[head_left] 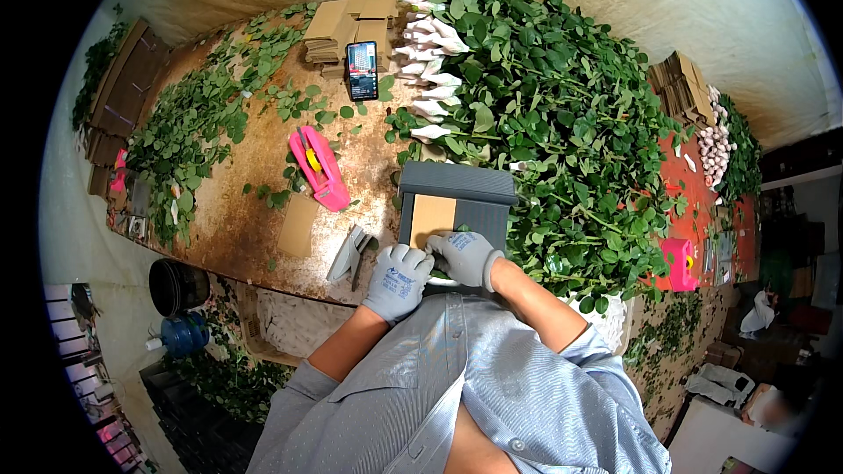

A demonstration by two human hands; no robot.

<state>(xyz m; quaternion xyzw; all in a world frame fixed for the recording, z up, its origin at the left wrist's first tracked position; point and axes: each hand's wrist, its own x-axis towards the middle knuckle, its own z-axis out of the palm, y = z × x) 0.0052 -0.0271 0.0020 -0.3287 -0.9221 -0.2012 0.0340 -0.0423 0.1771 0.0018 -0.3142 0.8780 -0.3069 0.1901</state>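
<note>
On the rusty table [255, 175], beside the big heap of leafy stems [562, 123], the grey tray [457, 202] sits square before the person – steadying the brown card [432, 216] that the curled, gripping left hand [398, 281] and right hand [465, 256] hold at its near edge.

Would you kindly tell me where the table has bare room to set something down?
Bare brown table lies between the pink tape dispenser and the leafy cuttings at left. Right of the grey tray, the heap of green stems leaves no room.
</note>
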